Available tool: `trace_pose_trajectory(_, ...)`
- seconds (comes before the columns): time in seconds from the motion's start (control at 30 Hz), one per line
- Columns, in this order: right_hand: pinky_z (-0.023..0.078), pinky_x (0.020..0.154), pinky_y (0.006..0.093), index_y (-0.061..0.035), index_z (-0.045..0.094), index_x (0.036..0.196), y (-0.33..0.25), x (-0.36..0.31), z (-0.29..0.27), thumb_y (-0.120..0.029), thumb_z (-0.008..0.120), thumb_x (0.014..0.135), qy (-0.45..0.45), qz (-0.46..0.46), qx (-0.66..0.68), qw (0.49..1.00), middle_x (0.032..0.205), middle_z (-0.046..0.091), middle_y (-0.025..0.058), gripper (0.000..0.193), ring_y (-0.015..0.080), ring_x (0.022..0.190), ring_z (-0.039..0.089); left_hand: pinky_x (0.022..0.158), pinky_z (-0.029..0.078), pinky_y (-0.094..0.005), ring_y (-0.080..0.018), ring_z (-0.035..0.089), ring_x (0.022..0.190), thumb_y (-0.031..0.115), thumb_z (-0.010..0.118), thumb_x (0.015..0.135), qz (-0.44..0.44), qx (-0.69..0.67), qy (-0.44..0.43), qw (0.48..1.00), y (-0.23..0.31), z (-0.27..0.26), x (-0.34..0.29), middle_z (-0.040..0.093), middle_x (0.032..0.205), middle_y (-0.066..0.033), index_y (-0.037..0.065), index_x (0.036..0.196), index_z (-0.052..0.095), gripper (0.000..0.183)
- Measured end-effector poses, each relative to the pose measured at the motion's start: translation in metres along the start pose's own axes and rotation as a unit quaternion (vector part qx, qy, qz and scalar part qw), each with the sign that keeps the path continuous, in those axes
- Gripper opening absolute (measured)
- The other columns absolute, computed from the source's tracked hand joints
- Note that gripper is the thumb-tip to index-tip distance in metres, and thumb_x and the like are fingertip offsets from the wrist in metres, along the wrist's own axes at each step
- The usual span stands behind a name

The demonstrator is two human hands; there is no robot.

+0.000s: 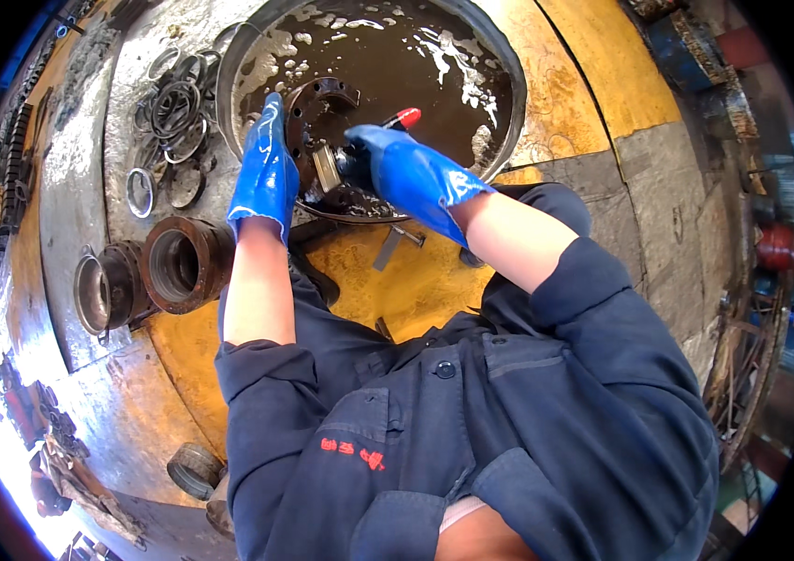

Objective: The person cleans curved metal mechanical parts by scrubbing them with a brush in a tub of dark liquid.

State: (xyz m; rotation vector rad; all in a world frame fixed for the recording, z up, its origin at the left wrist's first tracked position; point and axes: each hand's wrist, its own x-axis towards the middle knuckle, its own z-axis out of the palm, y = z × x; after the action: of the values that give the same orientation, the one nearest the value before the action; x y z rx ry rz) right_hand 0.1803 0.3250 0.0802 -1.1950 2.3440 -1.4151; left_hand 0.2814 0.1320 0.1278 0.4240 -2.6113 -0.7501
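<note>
Both my hands wear blue rubber gloves over a round tub (516, 93) of dark, foamy liquid. My left hand (266, 164) holds the left side of a rusty flanged metal ring (296, 122) with holes around its rim. The ring is tilted at the tub's near edge, and its lower part is partly hidden. My right hand (397, 164) is closed around a brush (326, 168) with a red-tipped handle. The brush's pale, flat head is at the ring's inner side, and the glove covers most of the handle.
Left of the tub lies a pile of metal rings (177, 107). Two rusty flanged cylinders (182, 265) stand near my left forearm, with another metal ring (195, 469) lower left. A bolt (406, 236) lies on the yellow floor plate (416, 290) before me.
</note>
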Motion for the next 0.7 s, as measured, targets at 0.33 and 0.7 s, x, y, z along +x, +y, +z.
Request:
trace_pose_trajectory(0.33, 0.061, 0.059, 0.0430, -0.0092, 0.069, 0.102, 0.003, 0.053, 0.002, -0.021, 0.072, 0.100, 0.062, 0.518, 0.521, 0.675, 0.081, 0.071, 0.0078, 0.012, 0.0234, 0.064, 0.070, 0.113, 0.047, -0.0411, -0.0373, 0.061, 0.129, 0.005, 0.049, 0.107, 0.021, -0.004, 0.019, 1.000, -0.004, -0.006, -0.002, 0.064, 0.137, -0.0266, -0.002, 0.145, 0.058, 0.040)
trace_pose_trajectory(0.7, 0.055, 0.089, 0.0431, -0.0050, 0.077, 0.109, 0.017, 0.008, -0.043, -0.051, 0.065, 0.088, -0.193, 0.364, -0.019, 0.911, 0.099, 0.077, 0.0198, 0.052, 0.0327, 0.098, 0.075, 0.094, 0.053, -0.0297, -0.0172, 0.069, 0.100, 0.025, 0.073, 0.097, -0.241, -0.547, -0.127, 0.792, 0.039, 0.010, 0.028, 0.075, 0.112, -0.0118, -0.003, 0.127, 0.069, 0.042)
